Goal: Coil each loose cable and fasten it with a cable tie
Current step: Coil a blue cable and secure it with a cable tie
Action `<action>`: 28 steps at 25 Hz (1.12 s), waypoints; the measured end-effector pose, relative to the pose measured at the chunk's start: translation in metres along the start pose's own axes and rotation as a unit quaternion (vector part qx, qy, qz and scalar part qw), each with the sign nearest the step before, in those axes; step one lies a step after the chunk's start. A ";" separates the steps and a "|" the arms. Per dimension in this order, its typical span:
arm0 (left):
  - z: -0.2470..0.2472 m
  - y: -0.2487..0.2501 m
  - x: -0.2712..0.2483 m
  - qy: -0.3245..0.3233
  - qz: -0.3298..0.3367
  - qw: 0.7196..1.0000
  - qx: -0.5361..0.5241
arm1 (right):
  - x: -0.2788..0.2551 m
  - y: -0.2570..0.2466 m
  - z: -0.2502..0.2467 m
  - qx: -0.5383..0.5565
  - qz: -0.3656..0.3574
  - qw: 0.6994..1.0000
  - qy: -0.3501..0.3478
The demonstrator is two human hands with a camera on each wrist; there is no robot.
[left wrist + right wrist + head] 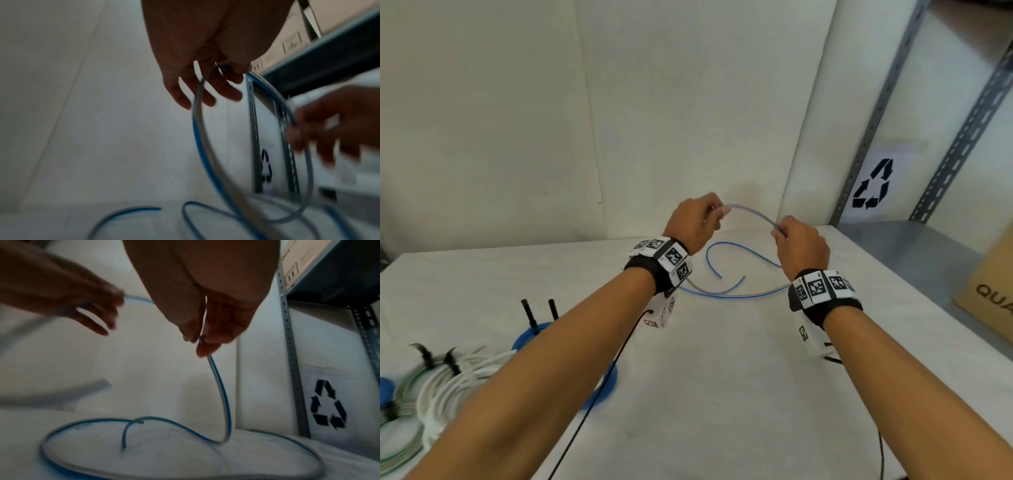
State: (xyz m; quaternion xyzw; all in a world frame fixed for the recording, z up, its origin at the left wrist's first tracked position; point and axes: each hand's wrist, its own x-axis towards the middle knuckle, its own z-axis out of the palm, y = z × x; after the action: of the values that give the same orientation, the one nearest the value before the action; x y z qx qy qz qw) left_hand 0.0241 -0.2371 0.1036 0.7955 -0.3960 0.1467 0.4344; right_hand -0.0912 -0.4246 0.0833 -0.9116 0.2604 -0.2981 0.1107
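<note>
A loose blue-and-grey cable [751, 212] arcs in the air between my two hands above the white table [722, 377]. My left hand [714, 212] pinches it at thumb and forefinger; its other fingers [205, 95] hang loosely. My right hand [780, 233] pinches the cable [218, 381] a short span away. The rest of the cable [722, 270] trails down and lies in open curves on the table, with both cut ends lying free [158, 208]. No cable tie shows near the hands.
Coiled cables tied with black ties lie at the left front: a blue coil [599, 383] and white coils [458, 377]. A metal shelf [914, 246] with a cardboard box [993, 291] stands right. A recycling sign [873, 185] hangs on the back wall.
</note>
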 end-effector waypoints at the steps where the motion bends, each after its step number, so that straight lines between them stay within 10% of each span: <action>1: -0.005 0.005 0.000 0.039 0.000 0.997 -0.061 | 0.000 0.009 0.008 -0.018 0.025 0.999 -0.037; 5: -0.040 0.021 -0.002 0.122 -0.043 0.973 -0.191 | -0.001 0.030 0.024 0.059 0.110 0.988 -0.095; 10: -0.087 0.028 -0.024 0.180 -0.122 0.909 -0.355 | 0.001 0.004 0.005 0.257 0.026 0.963 0.078; 15: -0.096 0.019 -0.048 0.260 -0.186 0.866 -0.384 | -0.024 -0.041 -0.002 0.249 0.007 0.968 -0.036; 21: -0.101 0.013 -0.050 0.306 -0.243 0.847 -0.360 | -0.073 -0.133 -0.019 0.592 0.115 0.780 -0.169; 28: -0.142 -0.003 -0.066 0.241 -0.232 0.896 -0.292 | -0.066 -0.203 -0.006 0.485 -0.044 0.873 -0.016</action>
State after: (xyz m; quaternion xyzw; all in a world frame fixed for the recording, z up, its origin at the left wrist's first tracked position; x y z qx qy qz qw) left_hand -0.0004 -0.0885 0.1462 0.6426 -0.1082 0.1067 0.7510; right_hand -0.0575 -0.2187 0.1282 -0.7588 0.0406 -0.3765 0.5299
